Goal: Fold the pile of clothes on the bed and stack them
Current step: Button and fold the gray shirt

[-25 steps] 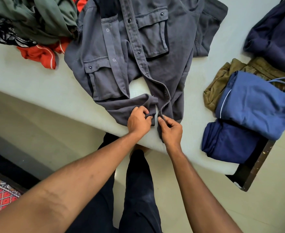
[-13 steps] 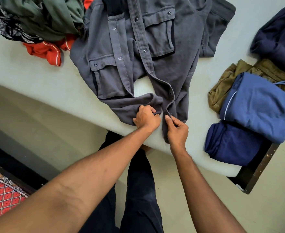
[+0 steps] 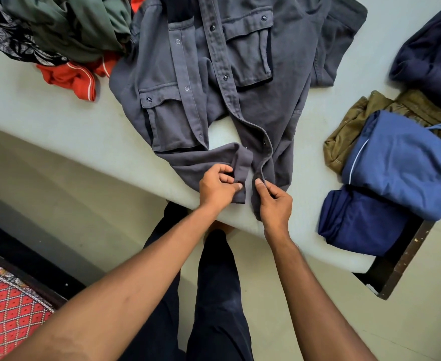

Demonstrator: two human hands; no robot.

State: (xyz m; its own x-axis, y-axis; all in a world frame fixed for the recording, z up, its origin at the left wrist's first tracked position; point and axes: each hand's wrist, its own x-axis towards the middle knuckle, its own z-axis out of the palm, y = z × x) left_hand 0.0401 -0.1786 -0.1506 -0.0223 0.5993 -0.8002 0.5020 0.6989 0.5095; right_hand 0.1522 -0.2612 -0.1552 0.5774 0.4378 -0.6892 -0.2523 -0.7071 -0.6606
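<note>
Hands both at the hem end of the shirt, lower centre of frame. Left hand (image 3: 216,187) pinches the turned-over bottom corner of the left front panel. Right hand (image 3: 274,201) pinches the edge of the right front panel just beside it. Fingers of both are curled on cloth, and a narrow gap separates the two edges.

Bed (image 3: 58,131) runs diagonally across the frame, its near edge right under the hands. Grey snap-button shirt (image 3: 266,105) lies front-up on it. Its long axis runs from the hem at the hands up to the collar end, which is cut off at top centre. Fronts are parted lower down, with sheet showing between them. One sleeve (image 3: 339,35) is bent out at upper right.

Unfolded pile (image 3: 65,29) sits upper left, touching the shirt's shoulder, with a red garment (image 3: 71,78) at its lower edge. Folded stack (image 3: 401,162) is at right, well apart from the hands.

Judgement: the fronts get closed or aligned first. Both hands are equally near the hem, so everything left to work lies away from the person, toward the top of frame.
</note>
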